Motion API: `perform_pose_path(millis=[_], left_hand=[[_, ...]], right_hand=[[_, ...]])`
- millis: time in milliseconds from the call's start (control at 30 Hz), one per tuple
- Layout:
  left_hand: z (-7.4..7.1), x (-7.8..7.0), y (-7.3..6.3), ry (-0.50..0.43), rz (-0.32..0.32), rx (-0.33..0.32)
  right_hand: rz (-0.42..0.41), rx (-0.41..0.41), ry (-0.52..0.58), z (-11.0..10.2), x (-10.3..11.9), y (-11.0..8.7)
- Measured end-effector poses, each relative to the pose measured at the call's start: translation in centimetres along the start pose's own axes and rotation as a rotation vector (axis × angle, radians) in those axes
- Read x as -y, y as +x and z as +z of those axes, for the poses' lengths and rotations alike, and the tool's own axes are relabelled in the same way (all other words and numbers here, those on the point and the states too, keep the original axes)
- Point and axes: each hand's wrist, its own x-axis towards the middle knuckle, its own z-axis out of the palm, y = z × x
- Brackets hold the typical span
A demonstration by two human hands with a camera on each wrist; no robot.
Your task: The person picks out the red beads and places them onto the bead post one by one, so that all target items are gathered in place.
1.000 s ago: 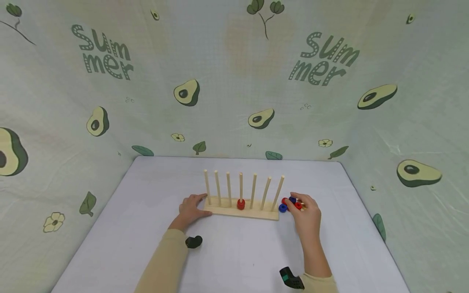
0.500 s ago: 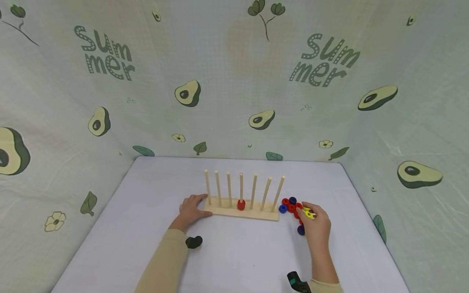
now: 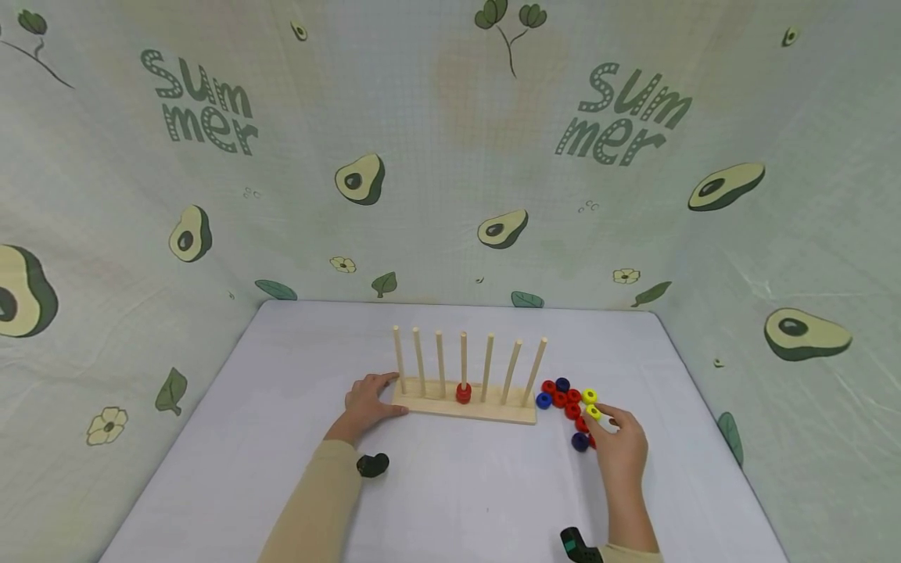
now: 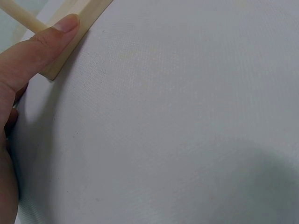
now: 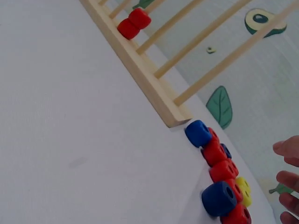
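Note:
My left hand [image 3: 366, 404] holds the left end of a wooden peg rack [image 3: 464, 408], thumb at the front edge and index finger toward the back. In the left wrist view the thumb [image 4: 51, 39] lies across the base. Two red beads [image 5: 134, 23] are stacked on the middle peg. My right hand [image 3: 622, 446] is over the loose beads at the rack's right, fingers apart in the right wrist view. Its thumb and index finger are beside a yellow bead [image 3: 594, 411]. A second yellow bead [image 3: 590, 396], red beads [image 3: 572, 410] and blue beads [image 3: 544, 400] lie around it.
A white cloth covers the table [image 3: 450, 485]. Behind it and at both sides hangs a pale curtain [image 3: 422, 117] printed with avocados and leaves. A dark blue bead [image 3: 580, 442] lies nearest the front of the bead group.
My right hand has moved right and toward me along the bead group, uncovering red and yellow beads. My left hand and the rack have stayed in place.

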Motion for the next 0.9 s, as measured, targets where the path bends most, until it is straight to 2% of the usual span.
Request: perform_pose_path(millis=[300, 600, 900], left_hand=[[0.1, 0.2, 0.0, -0.003, 0.011, 0.000], [-0.1, -0.1, -0.4, -0.025, 0.011, -0.008], [-0.2, -0.2, -0.4, -0.022, 0.020, -0.008]], right_hand=[[0.016, -0.027, 0.013, 0.0, -1.6, 0.2], [0.087, 0.032, -0.017, 0.3, -2.2, 0.3], [0.080, 0.063, -0.051, 0.8, -3.4, 0.5]])
